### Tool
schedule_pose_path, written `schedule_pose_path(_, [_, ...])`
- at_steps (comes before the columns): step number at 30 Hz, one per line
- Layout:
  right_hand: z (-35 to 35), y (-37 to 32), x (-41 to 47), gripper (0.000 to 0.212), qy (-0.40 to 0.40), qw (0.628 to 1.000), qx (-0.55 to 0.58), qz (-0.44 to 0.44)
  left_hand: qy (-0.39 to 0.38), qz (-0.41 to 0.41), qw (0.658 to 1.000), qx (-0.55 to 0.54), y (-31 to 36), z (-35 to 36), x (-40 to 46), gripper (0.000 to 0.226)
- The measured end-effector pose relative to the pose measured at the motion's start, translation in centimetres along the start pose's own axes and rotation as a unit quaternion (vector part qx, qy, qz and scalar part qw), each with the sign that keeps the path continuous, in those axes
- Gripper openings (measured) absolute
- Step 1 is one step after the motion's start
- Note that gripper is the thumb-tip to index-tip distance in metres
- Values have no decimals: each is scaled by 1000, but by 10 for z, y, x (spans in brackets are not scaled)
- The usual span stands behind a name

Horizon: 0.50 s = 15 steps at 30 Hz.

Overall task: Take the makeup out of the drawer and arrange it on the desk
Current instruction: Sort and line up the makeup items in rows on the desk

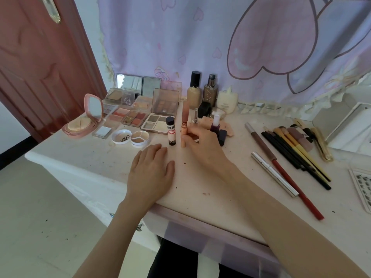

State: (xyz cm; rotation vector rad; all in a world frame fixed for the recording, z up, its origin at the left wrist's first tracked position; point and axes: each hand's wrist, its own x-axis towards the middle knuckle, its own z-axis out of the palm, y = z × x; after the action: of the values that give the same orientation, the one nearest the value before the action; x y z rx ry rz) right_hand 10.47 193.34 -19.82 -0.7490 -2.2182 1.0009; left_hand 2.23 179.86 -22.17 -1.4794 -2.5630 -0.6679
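— What's closest to us?

— The left hand (152, 173), lying flat on the desk (200, 177) near its front edge, fingers straight and spread, holding nothing.

— And the other one?

— Just beyond it, the right hand (202, 143) pinches a peach lip tube (183, 135) that stands upright on the desk, fingertips curled round its lower half. A small black-capped bottle (171, 131) stands just beside it, to the left (label partly legible, pink lettering).

— Further back?

— To the right, brushes and pencils (297, 153) lie side by side. Behind the tube, open eyeshadow palettes (156, 117) and a pink compact (84, 121); at the wall, a foundation bottle (194, 91).
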Motion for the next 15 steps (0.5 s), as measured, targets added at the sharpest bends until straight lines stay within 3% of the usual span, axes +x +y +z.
schedule_pose_path(3, [2,2,-1,12,1,1000,-3,-3,-38,4,997,64,-2,7,1,58])
schedule_pose_path(8, [5,6,0,6,-6,1000,-16,2,-69,6,992,102,-4,9,1,63])
schedule_pose_path(15, [8,11,-1,17,5,1000,-29,3,-78,2,991,112,-3,8,1,63])
